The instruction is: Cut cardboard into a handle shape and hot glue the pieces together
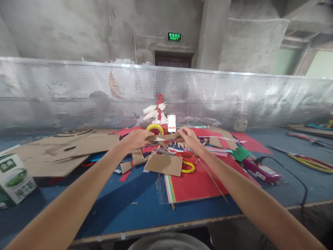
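Note:
Between my two hands stretches a narrow strip of brown cardboard [169, 136], held above the cluttered table. My left hand [139, 139] grips its left end, and my right hand [187, 137] pinches its right end. A small white patch shows on the strip near the left hand. Below it lie a rectangular cardboard piece [163, 164], scissors with yellow handles [187, 167] and red-handled scissors [191, 157]. Behind the left hand stands a roll of yellow tape [155, 129]. A phone with a lit screen [171, 123] stands upright just beyond the strip.
Red paper sheets [197, 187] lie in front of my right arm. Large cardboard sheets [96, 141] and a milk carton [17, 180] are at left. A purple power strip [262, 171] with a black cable sits at right. A perforated metal panel [203, 100] bounds the table's back.

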The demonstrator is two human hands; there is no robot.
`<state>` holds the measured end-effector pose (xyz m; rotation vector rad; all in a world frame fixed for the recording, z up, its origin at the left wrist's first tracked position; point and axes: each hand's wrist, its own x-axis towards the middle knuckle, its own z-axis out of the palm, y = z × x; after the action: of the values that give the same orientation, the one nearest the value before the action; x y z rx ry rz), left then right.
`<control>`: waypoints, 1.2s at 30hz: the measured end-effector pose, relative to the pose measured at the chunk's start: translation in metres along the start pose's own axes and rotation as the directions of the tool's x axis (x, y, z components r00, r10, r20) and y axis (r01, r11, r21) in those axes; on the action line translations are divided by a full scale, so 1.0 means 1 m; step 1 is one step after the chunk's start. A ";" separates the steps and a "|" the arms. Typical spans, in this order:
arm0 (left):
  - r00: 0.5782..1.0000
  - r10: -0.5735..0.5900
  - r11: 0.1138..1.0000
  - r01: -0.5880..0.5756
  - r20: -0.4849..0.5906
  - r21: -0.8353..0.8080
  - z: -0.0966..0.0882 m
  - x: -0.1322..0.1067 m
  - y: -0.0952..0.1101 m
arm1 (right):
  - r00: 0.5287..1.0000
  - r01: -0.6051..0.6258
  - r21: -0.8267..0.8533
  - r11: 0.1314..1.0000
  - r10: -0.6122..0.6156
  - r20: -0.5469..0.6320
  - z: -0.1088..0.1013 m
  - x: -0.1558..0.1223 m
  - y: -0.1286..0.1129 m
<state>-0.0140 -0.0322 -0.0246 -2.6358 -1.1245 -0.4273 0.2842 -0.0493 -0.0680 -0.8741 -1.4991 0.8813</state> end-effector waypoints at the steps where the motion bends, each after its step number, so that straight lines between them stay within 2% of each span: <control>1: 1.000 0.006 1.000 -0.006 0.003 -0.005 0.001 0.000 -0.002 | 1.000 -0.001 -0.018 1.000 0.001 0.015 -0.001 0.001 0.001; 4: 0.999 0.041 0.999 -0.040 0.015 -0.035 0.005 0.000 -0.008 | 0.999 -0.019 -0.060 0.998 0.021 0.045 -0.002 0.002 0.002; 9: 0.993 0.085 0.992 -0.076 0.079 -0.104 0.006 -0.001 -0.017 | 0.993 -0.108 0.000 0.994 0.108 0.050 0.000 0.002 -0.001; 16: 0.985 0.088 0.988 -0.067 0.148 -0.141 -0.007 -0.005 -0.010 | 0.983 -0.153 -0.059 0.987 0.158 0.096 -0.001 -0.002 -0.005; 22: 0.974 0.062 0.995 -0.044 0.217 -0.087 -0.011 -0.010 -0.011 | 0.980 -0.119 -0.148 0.982 0.140 0.143 -0.008 -0.002 -0.004; 25: 0.974 0.069 0.993 -0.046 0.214 -0.110 -0.011 -0.011 -0.018 | 0.979 -0.023 -0.285 0.958 0.079 0.188 -0.014 -0.003 -0.008; 28: 0.973 0.066 0.993 -0.042 0.220 -0.115 -0.014 -0.008 -0.025 | 0.972 0.097 -0.480 0.872 0.020 0.233 -0.019 -0.003 -0.019; 31: 0.958 0.056 0.993 -0.025 0.282 -0.113 -0.018 0.002 -0.029 | 0.969 0.151 -0.645 0.749 0.018 0.247 -0.019 0.001 -0.034; 36: 0.930 0.081 0.985 -0.020 0.358 -0.170 -0.018 0.024 -0.037 | 0.938 0.300 -0.855 0.422 0.033 0.345 -0.009 0.023 -0.055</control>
<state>-0.0281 0.0023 0.0048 -2.9672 -1.1612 -0.0146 0.2881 -0.0531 -0.0081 -1.3893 -2.3612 -0.0427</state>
